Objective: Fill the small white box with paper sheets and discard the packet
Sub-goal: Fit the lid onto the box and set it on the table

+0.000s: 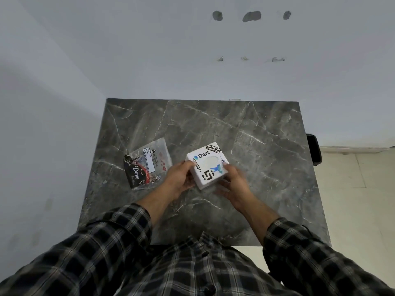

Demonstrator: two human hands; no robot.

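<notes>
We are gripping the small white box (207, 165) with left hand (179, 178) and right hand (233, 182), probably to open it; the packet (147, 163) is lying near the table's (245, 129) left edge.

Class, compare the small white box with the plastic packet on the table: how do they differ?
The white box is held in both hands, left hand and right hand; the packet lies flat, untouched. The box is rigid, white and stickered; the packet is thin, partly clear, partly dark. Both are over the marble table.
</notes>
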